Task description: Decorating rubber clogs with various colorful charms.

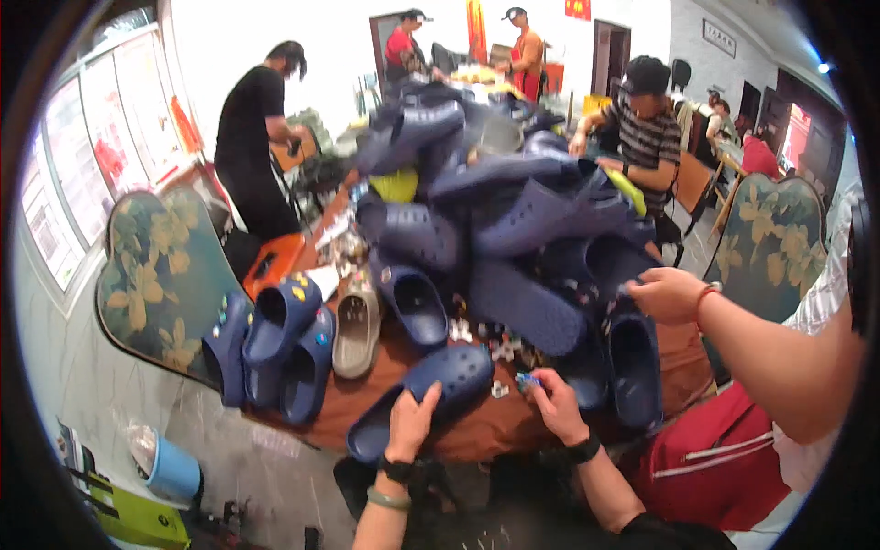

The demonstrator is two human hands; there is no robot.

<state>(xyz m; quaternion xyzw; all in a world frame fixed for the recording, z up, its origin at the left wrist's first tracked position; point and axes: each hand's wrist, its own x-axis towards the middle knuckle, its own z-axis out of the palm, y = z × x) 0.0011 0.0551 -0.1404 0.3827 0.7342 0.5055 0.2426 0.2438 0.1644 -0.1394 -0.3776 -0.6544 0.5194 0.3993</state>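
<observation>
Near the table's front edge, a navy clog with holes in its upper lies tilted, toe to the upper right. My left hand grips it by the side, thumb over the edge of the opening. To its right, my right hand pinches a small blue-green piece, seemingly a shoe charm, apart from the clog. White charms lie loose just beyond. A beige clog rests behind the held one, and at the left navy clogs bear small coloured charms.
A tall heap of navy clogs fills the middle of the brown-covered table. From the right reaches a co-worker's hand, touching a clog. Floral chair backs flank the table. A blue bin stands lower left; several people work beyond.
</observation>
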